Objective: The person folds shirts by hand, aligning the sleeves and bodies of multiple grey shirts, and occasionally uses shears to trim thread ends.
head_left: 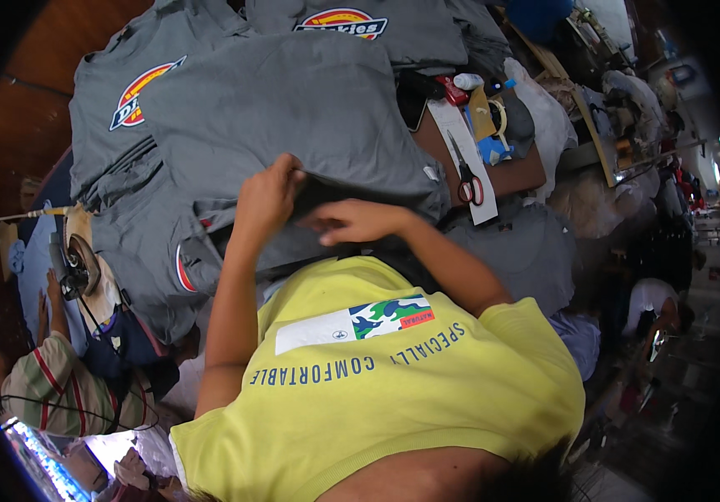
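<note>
Grey shirt (285, 100) lies atop other grey garments (97, 142); the left hand (271, 194) pinches its near edge, seemingly lifting it. I can't tell the blurred right hand's (364, 222) grip; next probably calls for holding that edge evenly.

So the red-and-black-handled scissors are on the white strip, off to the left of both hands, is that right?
Not quite. The head view shows the scissors to the right of both the left hand and the right hand; they are indeed on the white strip.
</note>
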Available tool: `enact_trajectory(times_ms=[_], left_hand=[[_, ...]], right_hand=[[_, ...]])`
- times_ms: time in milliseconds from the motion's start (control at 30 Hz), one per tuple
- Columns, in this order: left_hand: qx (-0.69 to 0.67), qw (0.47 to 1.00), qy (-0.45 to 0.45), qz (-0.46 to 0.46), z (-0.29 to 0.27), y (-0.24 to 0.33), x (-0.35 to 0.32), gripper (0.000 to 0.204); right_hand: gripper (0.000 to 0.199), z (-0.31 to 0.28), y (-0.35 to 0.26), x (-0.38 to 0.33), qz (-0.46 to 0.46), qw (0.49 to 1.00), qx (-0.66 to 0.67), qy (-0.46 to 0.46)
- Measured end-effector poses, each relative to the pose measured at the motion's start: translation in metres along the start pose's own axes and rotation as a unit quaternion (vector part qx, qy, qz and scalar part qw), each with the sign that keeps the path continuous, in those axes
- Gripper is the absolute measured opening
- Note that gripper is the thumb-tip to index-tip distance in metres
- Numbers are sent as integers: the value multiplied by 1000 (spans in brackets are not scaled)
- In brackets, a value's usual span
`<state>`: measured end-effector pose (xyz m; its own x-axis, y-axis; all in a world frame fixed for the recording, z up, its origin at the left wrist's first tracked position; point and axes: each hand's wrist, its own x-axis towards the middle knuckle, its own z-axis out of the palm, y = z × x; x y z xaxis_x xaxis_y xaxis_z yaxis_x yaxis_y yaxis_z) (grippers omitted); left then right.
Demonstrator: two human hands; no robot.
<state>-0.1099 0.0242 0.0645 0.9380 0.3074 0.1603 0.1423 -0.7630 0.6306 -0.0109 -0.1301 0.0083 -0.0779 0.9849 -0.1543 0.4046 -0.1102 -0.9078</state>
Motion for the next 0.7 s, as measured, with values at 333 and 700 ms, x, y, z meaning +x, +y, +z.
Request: enact_trajectory(times_ms=[333, 700], left_hand=[[-183, 971, -141, 63, -46, 10, -27, 28], [27, 963, 268, 7, 13, -60, 9, 25]], right_hand=[[38, -104, 37, 95, -51, 896, 157, 412], [34, -37, 11, 50, -64, 938, 23, 339]])
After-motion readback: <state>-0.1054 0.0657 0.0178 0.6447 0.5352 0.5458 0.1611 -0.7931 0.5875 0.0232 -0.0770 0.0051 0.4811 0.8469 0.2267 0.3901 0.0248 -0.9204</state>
